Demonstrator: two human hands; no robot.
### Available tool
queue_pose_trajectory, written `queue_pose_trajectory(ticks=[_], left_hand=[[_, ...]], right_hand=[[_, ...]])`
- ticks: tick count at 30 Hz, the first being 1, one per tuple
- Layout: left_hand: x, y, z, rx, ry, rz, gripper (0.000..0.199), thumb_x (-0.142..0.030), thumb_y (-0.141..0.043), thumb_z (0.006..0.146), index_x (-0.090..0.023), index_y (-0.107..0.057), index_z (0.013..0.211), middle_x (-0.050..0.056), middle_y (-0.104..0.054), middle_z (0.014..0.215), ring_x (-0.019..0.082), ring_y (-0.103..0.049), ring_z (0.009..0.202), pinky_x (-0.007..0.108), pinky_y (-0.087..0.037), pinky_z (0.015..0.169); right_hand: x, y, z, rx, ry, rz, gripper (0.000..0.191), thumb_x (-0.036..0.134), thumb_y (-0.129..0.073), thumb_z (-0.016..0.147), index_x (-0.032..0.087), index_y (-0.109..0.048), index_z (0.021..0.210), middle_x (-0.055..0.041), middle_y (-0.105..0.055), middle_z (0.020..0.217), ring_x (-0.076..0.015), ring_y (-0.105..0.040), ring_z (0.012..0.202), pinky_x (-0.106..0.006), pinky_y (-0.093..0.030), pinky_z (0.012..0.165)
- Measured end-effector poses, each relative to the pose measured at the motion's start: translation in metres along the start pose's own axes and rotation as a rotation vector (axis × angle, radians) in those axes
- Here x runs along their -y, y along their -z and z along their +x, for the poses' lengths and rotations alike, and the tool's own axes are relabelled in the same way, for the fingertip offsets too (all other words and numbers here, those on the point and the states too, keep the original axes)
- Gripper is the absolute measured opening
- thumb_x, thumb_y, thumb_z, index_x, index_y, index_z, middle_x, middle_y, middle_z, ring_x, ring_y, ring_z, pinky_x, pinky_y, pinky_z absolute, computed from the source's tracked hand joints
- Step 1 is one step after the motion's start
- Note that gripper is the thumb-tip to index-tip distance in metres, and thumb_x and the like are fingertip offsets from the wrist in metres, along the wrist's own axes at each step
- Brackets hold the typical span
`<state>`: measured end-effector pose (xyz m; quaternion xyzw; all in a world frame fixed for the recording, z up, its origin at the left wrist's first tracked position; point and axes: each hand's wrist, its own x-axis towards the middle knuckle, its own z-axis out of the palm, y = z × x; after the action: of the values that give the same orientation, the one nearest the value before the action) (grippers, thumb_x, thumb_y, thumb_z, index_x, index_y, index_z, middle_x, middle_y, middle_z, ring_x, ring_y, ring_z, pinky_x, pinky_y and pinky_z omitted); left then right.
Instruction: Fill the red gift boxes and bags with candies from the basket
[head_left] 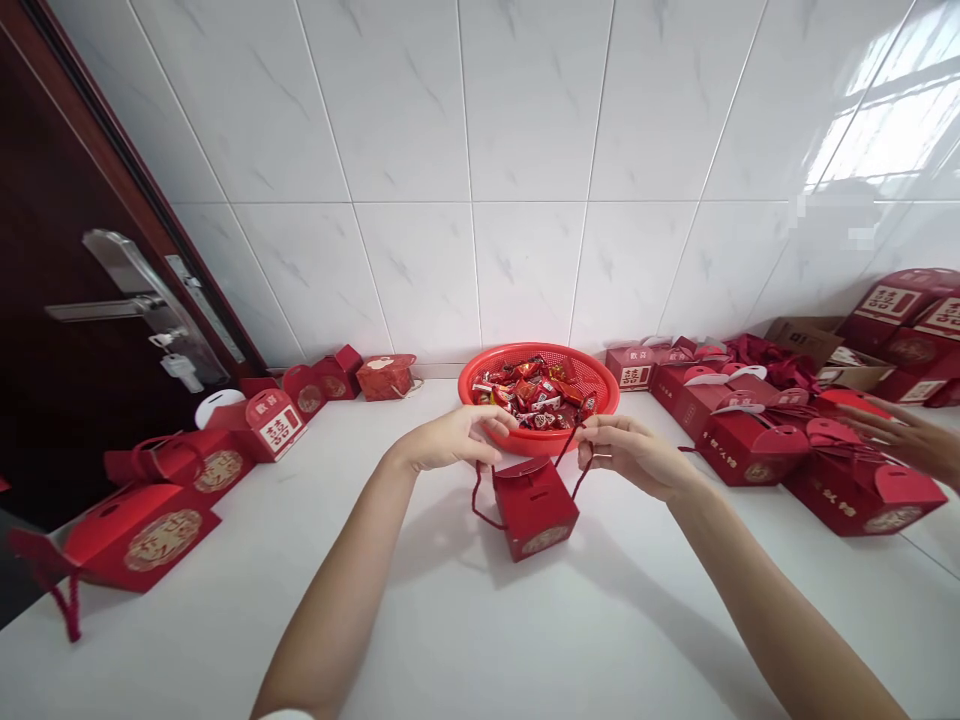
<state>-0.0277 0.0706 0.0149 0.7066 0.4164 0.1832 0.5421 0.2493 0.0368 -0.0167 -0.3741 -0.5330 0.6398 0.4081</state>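
A small red gift box [534,505] with a gold round emblem is in front of me, closed on top and slightly tilted. Dark red cord handles [480,512] loop from its two sides. My left hand [457,438] is at the upper left of the box, its thumb and fingers curled around the left cord. On the other side, my right hand [626,450] pinches the right cord between thumb and fingertips. Just behind the box stands a red plastic basket [466,385] of wrapped candies [536,390]. Whether the box touches the table cannot be made out.
Several red gift boxes [161,540] line the left side near a dark door [45,200]. More red boxes [855,485] crowd the right, with a cardboard carton [806,340] behind. Another person's hand [900,435] reaches over them. A tiled wall [525,270] bounds the white table [480,650].
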Motion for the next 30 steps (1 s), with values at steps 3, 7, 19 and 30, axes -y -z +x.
queue_pose_trajectory(ticks=[3, 7, 19, 30], left_hand=[[-0.013, -0.006, -0.01, -0.098, -0.104, -0.191, 0.046, -0.024, -0.08, 0.069, -0.019, -0.064, 0.112, 0.008, -0.06, 0.12, 0.012, -0.062, 0.076, 0.032, -0.055, 0.075], [-0.036, -0.032, -0.013, -0.15, -0.266, -0.482, 0.041, -0.025, -0.078, 0.074, -0.02, -0.065, 0.112, 0.009, -0.061, 0.123, 0.021, -0.062, 0.104, 0.04, -0.056, 0.089], [-0.088, -0.084, 0.026, -0.056, -0.421, -0.42, 0.032, -0.022, -0.07, 0.08, -0.018, -0.06, 0.11, 0.007, -0.066, 0.107, 0.015, -0.065, 0.081, 0.035, -0.053, 0.08], [-0.044, -0.076, 0.027, -0.049, -0.327, -0.333, 0.029, -0.027, -0.074, 0.078, -0.018, -0.068, 0.105, 0.008, -0.069, 0.116, 0.024, -0.066, 0.11, 0.041, -0.046, 0.103]], right_hand=[[0.013, -0.003, -0.006, -0.064, 0.062, -0.02, 0.034, 0.044, -0.081, 0.071, 0.017, -0.065, 0.084, -0.0022, -0.066, 0.074, -0.0157, -0.061, 0.071, -0.033, -0.049, 0.075], [0.032, -0.011, -0.013, -0.144, 0.186, -0.154, 0.036, 0.045, -0.08, 0.071, 0.017, -0.066, 0.089, -0.0024, -0.066, 0.077, -0.017, -0.062, 0.073, -0.035, -0.05, 0.076], [0.045, -0.024, -0.025, -0.34, 0.355, -0.43, 0.032, 0.047, -0.075, 0.075, 0.018, -0.067, 0.087, -0.0031, -0.07, 0.076, -0.0189, -0.064, 0.07, -0.034, -0.052, 0.069], [0.056, 0.026, -0.045, -0.688, 0.43, -0.386, 0.027, 0.042, -0.077, 0.066, 0.019, -0.068, 0.076, -0.0018, -0.065, 0.061, -0.018, -0.062, 0.06, -0.034, -0.054, 0.063]])
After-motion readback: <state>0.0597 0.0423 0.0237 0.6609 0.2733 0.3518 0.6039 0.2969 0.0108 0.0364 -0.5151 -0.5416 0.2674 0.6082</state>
